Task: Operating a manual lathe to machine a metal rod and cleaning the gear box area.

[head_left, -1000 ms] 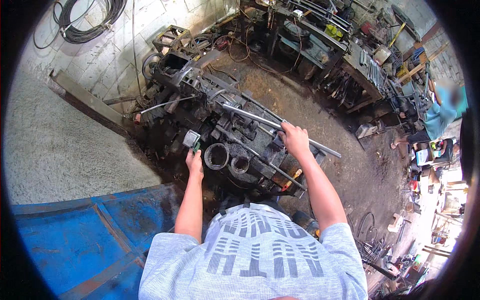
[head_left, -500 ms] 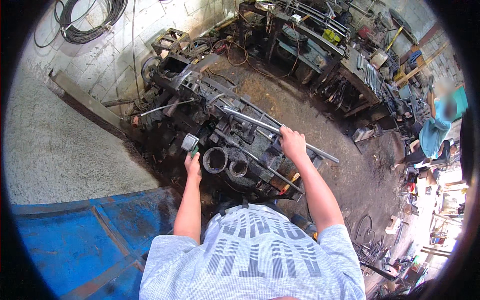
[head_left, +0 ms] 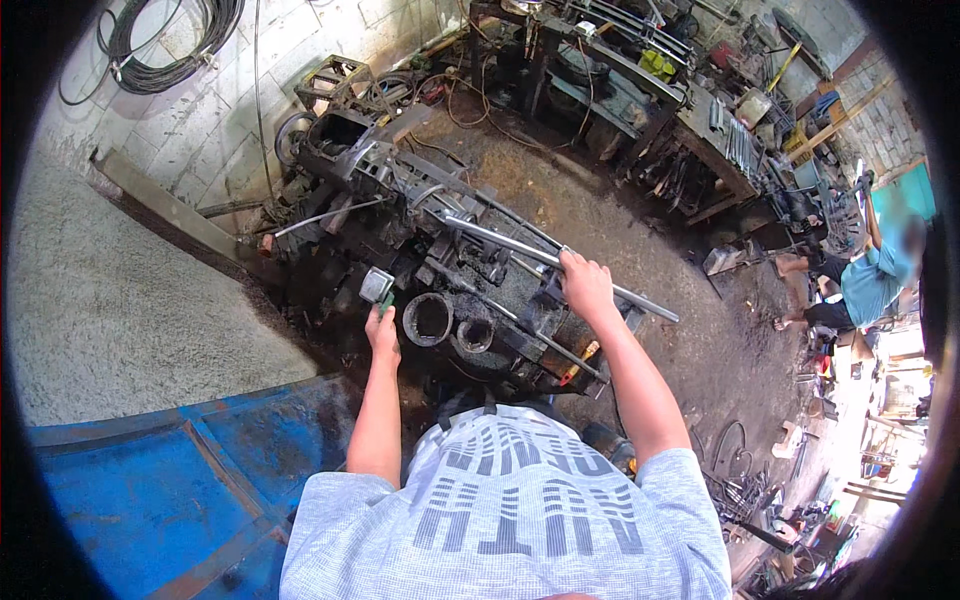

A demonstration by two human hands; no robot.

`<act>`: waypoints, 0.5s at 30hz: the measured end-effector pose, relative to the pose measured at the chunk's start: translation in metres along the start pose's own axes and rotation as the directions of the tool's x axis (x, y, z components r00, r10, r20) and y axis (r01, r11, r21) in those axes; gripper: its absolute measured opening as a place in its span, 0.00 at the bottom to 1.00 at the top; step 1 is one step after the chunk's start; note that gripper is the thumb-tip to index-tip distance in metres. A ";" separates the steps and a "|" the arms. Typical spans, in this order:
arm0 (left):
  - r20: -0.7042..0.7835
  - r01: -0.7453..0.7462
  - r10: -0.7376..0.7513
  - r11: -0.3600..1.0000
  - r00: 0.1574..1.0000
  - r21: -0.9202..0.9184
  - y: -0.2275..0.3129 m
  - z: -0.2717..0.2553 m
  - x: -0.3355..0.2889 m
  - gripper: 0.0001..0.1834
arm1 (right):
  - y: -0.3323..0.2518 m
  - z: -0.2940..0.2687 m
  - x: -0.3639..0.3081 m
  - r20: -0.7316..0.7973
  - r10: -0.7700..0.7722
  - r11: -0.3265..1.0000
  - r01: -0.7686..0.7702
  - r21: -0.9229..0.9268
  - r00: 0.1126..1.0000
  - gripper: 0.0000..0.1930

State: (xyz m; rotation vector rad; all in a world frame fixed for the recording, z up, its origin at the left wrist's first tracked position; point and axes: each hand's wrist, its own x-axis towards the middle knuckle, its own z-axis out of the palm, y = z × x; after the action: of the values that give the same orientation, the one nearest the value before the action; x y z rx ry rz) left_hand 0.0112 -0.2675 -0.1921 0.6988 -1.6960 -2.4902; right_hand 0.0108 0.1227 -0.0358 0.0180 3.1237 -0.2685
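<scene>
Left grip [head_left: 384, 333]: I clasped a green piece [head_left: 386, 302].
Right grip [head_left: 588, 284]: I grasped a steel bar [head_left: 502, 239] reaching past the machine's [head_left: 512, 338] right edge.

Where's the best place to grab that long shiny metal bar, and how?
Probably near its middle, coming from above, like the right hand. The metal bar is long, straight and slim, so a middle hold should balance; it slants across the dark machine with its top side showing.
</scene>
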 end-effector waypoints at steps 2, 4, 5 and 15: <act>0.003 -0.028 0.028 0.999 1.000 0.029 -0.003 0.001 0.002 0.12 | -0.001 0.000 0.001 0.005 0.004 1.000 -0.003 -0.018 1.000 0.07; 0.004 -0.056 0.056 0.997 0.998 0.058 -0.004 0.003 0.002 0.09 | -0.002 0.000 0.001 -0.016 -0.010 1.000 0.010 -0.017 1.000 0.08; 0.016 -0.038 0.037 0.998 0.999 0.058 -0.001 0.005 0.001 0.09 | 0.000 0.001 0.000 -0.016 -0.008 1.000 0.007 -0.017 1.000 0.08; 0.020 0.034 -0.035 0.998 0.999 0.057 0.009 0.010 -0.004 0.04 | 0.005 0.003 -0.002 -0.018 -0.016 1.000 0.016 0.015 1.000 0.07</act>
State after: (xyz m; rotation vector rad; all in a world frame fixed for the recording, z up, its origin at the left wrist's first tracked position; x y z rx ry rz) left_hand 0.0090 -0.2611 -0.1801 0.7147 -1.7827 -2.4899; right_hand 0.0128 0.1269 -0.0394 -0.0045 3.1409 -0.2940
